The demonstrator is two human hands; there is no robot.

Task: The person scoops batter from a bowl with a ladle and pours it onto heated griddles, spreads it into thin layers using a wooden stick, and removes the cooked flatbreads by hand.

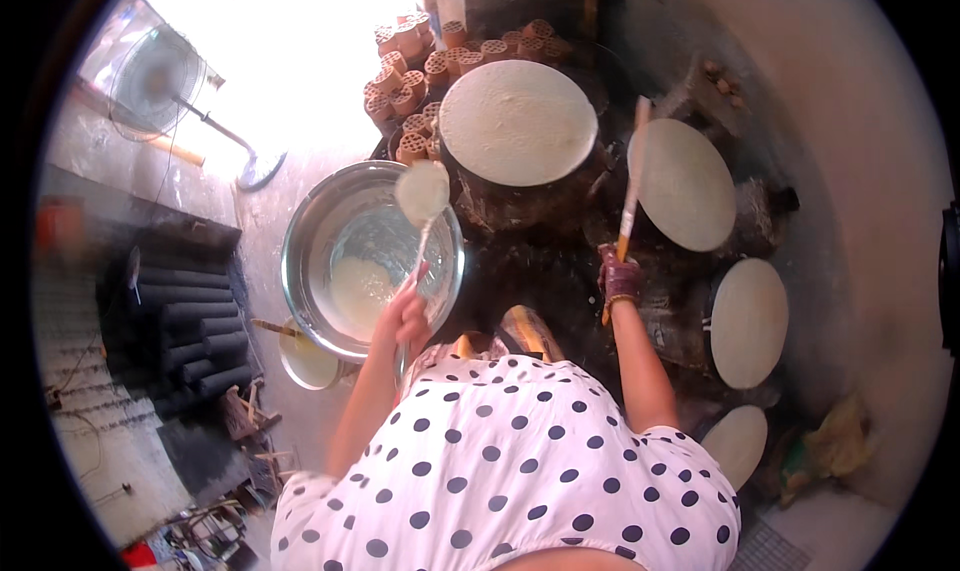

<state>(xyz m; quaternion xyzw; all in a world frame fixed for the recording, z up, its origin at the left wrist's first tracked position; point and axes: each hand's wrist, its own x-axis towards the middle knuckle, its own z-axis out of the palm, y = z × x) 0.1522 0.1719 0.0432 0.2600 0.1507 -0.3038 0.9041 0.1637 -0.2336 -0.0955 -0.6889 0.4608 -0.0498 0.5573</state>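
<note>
My left hand [405, 314], bare, is closed around the handle of a ladle [423, 193]. The ladle's pale, batter-coated head is over the far right rim of a large metal bowl [292, 261]. Creamy white batter [360, 289] lies in the bottom of that bowl. In a dark, stained glove, my right hand [620, 274] grips a long flat wooden stick [633, 186], its blade pointing away from me. Beyond the stick's left side is a large round pale sheet of batter [517, 123] on a stove. A second round sheet [690, 188] lies just right of the blade, partly behind it.
Two more pale rounds [750, 323] [738, 441] curve down my right side. Perforated clay-coloured briquettes [408, 86] are piled by the far stove. Dark cylinders [195, 321] are stacked at left, near a standing fan [158, 79]. A pale-filled container [308, 361] sits beside the bowl.
</note>
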